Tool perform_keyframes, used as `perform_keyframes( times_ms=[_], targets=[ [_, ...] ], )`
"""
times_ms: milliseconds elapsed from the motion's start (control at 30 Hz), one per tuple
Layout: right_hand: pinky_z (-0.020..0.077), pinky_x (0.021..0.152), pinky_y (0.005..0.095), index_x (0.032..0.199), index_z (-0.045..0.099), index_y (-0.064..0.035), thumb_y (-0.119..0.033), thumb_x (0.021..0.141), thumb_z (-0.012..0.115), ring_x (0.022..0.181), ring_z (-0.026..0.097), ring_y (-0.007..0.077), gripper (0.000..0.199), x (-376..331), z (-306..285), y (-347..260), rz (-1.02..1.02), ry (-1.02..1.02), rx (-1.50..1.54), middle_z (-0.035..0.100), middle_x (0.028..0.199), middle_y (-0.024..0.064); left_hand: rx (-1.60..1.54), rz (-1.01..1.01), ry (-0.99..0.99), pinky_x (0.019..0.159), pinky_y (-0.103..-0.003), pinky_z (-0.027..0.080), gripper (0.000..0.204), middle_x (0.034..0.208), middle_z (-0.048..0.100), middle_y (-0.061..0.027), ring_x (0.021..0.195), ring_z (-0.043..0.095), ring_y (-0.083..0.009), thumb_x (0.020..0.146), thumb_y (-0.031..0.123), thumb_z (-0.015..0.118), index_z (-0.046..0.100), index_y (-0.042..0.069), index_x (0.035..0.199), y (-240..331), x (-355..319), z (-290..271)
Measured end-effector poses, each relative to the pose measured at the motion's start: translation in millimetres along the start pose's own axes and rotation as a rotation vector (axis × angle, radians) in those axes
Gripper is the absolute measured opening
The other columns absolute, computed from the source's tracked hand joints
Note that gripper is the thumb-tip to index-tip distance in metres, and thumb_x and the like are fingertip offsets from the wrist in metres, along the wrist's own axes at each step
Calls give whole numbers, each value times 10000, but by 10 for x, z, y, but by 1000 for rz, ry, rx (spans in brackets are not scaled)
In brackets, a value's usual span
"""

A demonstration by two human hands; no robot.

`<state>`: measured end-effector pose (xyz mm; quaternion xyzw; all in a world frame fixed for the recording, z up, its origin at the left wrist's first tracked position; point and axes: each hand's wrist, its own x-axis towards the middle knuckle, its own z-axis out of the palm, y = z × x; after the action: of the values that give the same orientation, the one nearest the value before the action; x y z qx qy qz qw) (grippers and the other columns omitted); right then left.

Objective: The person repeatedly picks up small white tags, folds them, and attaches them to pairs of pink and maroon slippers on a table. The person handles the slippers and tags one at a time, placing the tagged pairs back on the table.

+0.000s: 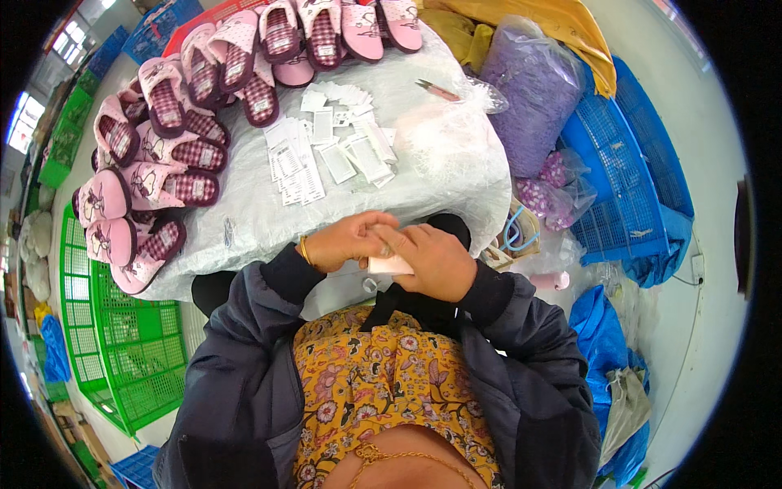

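Note:
At the near edge of the table, my two hands meet with their fingertips together. My right hand (437, 257) is closed over a small pale pinkish-white piece (390, 265), perhaps a stack of labels; its kind is not clear. My left hand (344, 240) has its fingers bent in against the right one, and what they pinch is hidden. Beyond them on the table lie loose white paper tags (356, 159) and printed label strips (292, 159). Pink slippers with dark checked insoles (165, 90) line the left and far sides in overlapping rows.
The table's whitish plastic cover (236, 224) reaches to my lap. Small snips (437, 90) and crumpled clear plastic (440, 143) lie at the far right. Beside the table stand a purple-filled bag (533, 90), blue baskets (619, 175) and green crates (134, 342).

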<state>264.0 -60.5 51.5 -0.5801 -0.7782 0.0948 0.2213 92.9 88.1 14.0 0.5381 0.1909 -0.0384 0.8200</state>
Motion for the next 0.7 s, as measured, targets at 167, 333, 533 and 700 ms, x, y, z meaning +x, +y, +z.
perform_keyframes(
  times_ms=[167,333,533,700],
  targets=[
    [519,772,433,1338,481,-48,-227,685,768,918,618,360,735,408,-142,163,82,173,-22,619,1024,167,-57,170,158,804,-256,492,532,1150,611,-39,1035,590,-117,957,342,585,440,50,1378,494,-15,-97],
    [505,856,441,1319,465,-16,-289,713,752,1028,618,386,724,1259,-431,688,229,354,-32,632,1113,204,-151,410,443,824,-281,458,433,1126,631,-66,995,598,-132,998,328,522,471,62,1335,691,-129,-307],
    [541,794,452,1143,506,-48,-308,699,745,929,667,377,567,2068,-113,1227,542,226,-230,672,977,225,-173,337,579,771,-246,451,325,1020,657,-47,877,604,-119,988,255,550,541,56,1244,247,-246,-485],
    [528,857,450,1222,500,-23,-359,725,744,1004,659,365,648,2321,167,1460,746,-56,-281,654,1085,250,-144,285,569,744,-234,444,264,995,658,-24,839,591,-90,994,229,538,579,60,1192,83,-311,-488]
  ],
)
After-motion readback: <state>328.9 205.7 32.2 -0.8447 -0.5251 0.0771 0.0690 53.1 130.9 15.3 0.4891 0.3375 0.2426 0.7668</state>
